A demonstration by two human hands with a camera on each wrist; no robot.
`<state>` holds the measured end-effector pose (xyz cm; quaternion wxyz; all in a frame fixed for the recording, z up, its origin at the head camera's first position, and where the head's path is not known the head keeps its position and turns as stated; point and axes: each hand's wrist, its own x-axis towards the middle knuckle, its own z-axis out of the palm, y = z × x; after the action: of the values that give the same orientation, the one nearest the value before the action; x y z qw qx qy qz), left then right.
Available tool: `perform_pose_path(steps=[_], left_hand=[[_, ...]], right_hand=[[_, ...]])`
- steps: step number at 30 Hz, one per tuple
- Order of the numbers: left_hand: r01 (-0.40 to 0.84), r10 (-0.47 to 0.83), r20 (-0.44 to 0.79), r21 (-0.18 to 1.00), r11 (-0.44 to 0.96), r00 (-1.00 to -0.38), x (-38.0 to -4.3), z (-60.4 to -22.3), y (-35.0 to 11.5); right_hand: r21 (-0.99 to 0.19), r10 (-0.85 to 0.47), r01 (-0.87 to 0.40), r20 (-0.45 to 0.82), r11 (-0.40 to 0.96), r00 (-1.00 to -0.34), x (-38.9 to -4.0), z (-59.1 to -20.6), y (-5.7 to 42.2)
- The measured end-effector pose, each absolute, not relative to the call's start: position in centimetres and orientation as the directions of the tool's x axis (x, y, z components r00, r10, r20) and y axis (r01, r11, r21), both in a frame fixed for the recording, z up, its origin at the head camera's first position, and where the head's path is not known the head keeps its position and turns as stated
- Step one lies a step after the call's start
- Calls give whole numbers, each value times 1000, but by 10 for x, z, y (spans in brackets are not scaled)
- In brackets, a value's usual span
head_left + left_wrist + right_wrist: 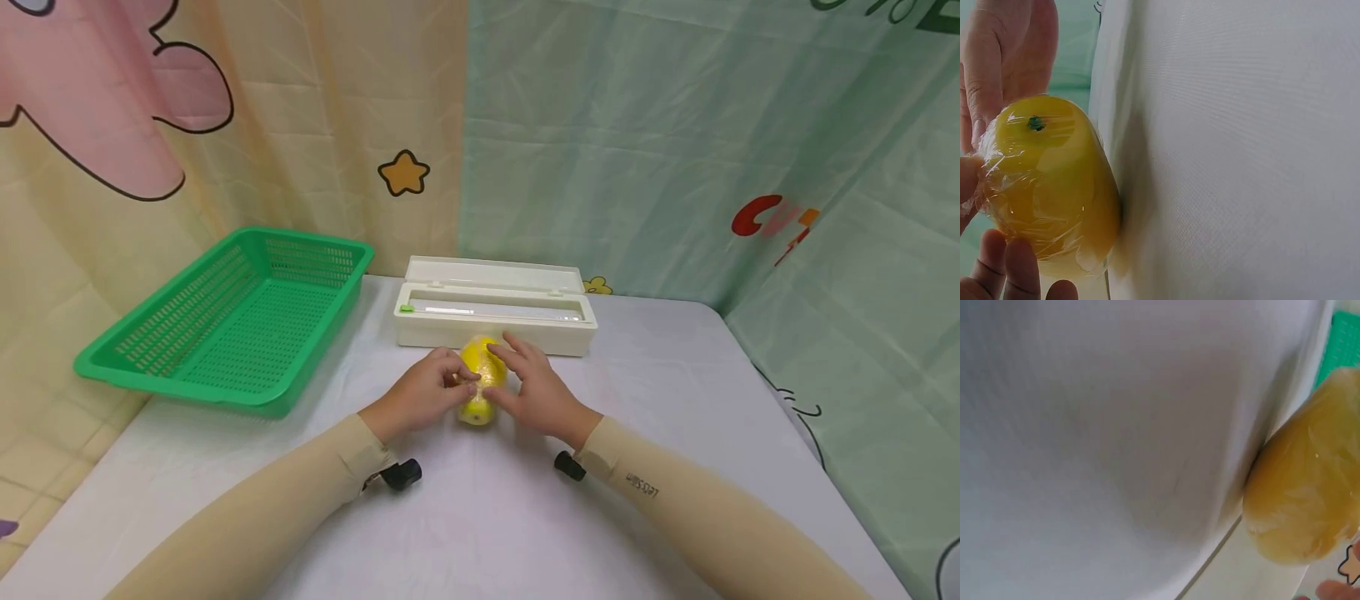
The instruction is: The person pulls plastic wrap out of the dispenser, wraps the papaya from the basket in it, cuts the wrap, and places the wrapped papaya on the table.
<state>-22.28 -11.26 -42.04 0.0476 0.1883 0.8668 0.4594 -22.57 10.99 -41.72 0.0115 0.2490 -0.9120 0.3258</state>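
Observation:
A yellow fruit (476, 412) wrapped in clear cling film lies lengthwise on the white-covered table; a small dark green stem spot shows on its end in the left wrist view. My left hand (424, 393) is at its left side, thumb and forefinger pinching the film (999, 181) gathered on top. From the right, my right hand (546, 395) touches the wrapped fruit, thumb near the gathered film and fingers extended along its far top. In the right wrist view the fruit (1310, 481) shows smooth film, with only a few fingertips (1337, 591) at the lower corner.
Just behind the fruit stands a long white cling film box (495, 335), lid raised, a green slide cutter (407, 308) at its left end. A green plastic basket (273, 398) sits at the table's left back. Printed curtains (600, 167) hang behind and at the right.

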Motion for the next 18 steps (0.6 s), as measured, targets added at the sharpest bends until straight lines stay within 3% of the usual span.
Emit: perform_pose_path(steps=[6,18], left_hand=[[268,363,83,825,497,-928,-226,-420,-113],[91,237,-22,886,454,-971,-235,-421,-109]], right_hand=[[-696,-468,-348,20,628,-883,-233,-415,112],[-703,-423,-318,26,636,-906,-231,-413,109]])
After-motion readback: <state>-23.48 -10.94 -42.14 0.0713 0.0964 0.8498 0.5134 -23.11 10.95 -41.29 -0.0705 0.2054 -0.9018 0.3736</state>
